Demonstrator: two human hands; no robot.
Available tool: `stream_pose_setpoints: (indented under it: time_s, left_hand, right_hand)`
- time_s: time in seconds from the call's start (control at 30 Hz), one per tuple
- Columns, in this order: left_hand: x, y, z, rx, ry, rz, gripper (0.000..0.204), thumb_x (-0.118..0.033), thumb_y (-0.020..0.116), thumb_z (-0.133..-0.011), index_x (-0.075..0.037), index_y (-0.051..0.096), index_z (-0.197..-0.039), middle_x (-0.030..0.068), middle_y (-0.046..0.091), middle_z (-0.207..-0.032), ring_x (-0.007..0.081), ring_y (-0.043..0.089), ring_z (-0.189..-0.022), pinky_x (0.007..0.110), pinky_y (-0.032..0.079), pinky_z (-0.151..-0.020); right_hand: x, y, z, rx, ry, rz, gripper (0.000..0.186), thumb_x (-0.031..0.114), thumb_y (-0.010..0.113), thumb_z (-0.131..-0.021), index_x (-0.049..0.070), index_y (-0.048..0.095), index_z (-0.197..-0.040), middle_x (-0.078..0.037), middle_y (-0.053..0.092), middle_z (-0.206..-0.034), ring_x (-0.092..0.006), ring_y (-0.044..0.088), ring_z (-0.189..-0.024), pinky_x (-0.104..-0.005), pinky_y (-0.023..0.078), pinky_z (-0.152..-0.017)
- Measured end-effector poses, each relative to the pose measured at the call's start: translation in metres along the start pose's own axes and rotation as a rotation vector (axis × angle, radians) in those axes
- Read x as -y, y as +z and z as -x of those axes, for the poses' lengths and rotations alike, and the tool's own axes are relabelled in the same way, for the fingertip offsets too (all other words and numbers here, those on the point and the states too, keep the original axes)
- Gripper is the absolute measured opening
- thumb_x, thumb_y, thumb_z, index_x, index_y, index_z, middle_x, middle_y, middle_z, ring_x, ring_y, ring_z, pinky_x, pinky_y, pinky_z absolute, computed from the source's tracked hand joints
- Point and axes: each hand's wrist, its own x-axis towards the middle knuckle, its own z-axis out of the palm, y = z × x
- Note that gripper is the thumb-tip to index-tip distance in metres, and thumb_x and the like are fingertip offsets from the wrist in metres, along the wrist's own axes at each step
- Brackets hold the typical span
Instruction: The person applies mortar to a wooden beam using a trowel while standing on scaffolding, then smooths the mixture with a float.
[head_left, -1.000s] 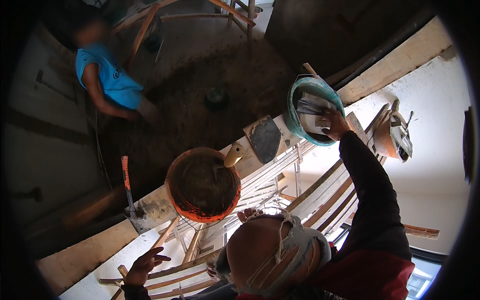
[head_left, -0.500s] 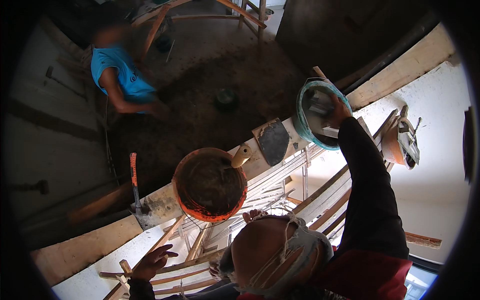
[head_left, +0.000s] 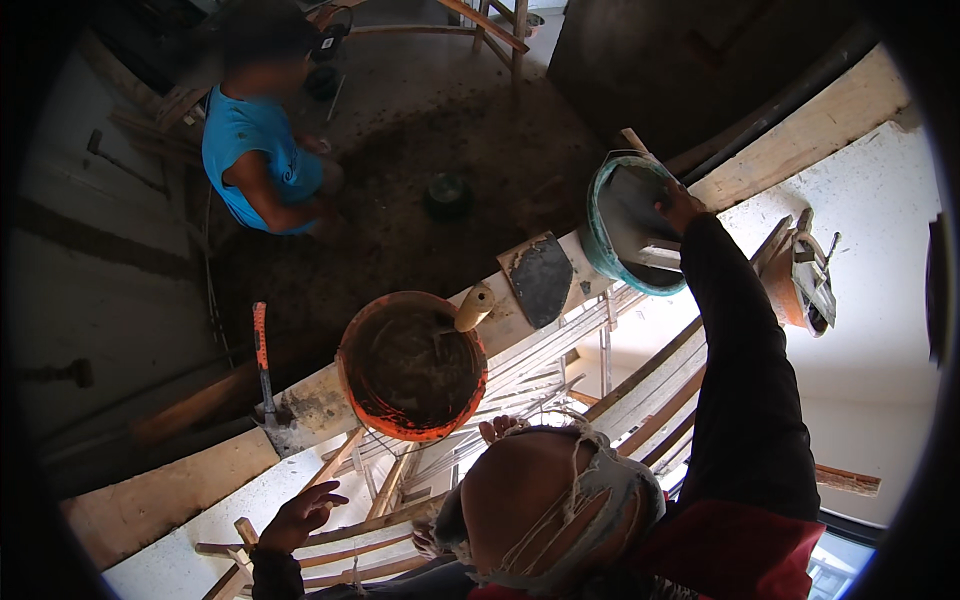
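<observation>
My right hand [head_left: 682, 207] is at the right rim of a teal bucket [head_left: 592, 228], its fingers curled over the edge; the fingertips are partly hidden. Inside the bucket are something grey and a pale bar-shaped piece [head_left: 660, 255]. My left hand [head_left: 303, 515] is held low on the left, fingers apart and holding nothing. An orange bucket [head_left: 350, 385] with brown, wet-looking contents stands between the two hands. Across its right rim leans a pale cylindrical piece [head_left: 474, 307]. A board coated in dark grey [head_left: 538, 282] lies between the buckets.
The buckets stand on a narrow plank ledge [head_left: 170, 485]. An orange-handled tool [head_left: 262, 360] stands at its left. Below are wooden scaffold poles [head_left: 650, 395]; another bucket [head_left: 795, 285] holds tools at right. A person in blue [head_left: 262, 165] is on the dark floor beyond.
My right hand has drawn back from inside the teal bucket to its rim. Metal pieces seen in that bucket no longer show. The person in blue has turned and shifted right.
</observation>
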Motion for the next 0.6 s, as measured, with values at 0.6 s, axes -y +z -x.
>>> stream_pose_setpoints:
  time_s: [0.6]
  left_hand:
    - [0.008,0.002,-0.002,-0.019,0.042,0.037,0.056,-0.033,0.057,-0.098,-0.005,0.041,-0.144,0.0117,0.060,-0.130,0.0259,0.052,-0.127,0.040,0.034,-0.110]
  right_hand:
    - [0.063,0.015,0.012,-0.009,0.016,0.254,0.051,0.041,0.051,-0.096,0.015,0.044,-0.140,-0.016,0.054,-0.137,-0.0341,0.052,-0.127,-0.0497,0.038,-0.107]
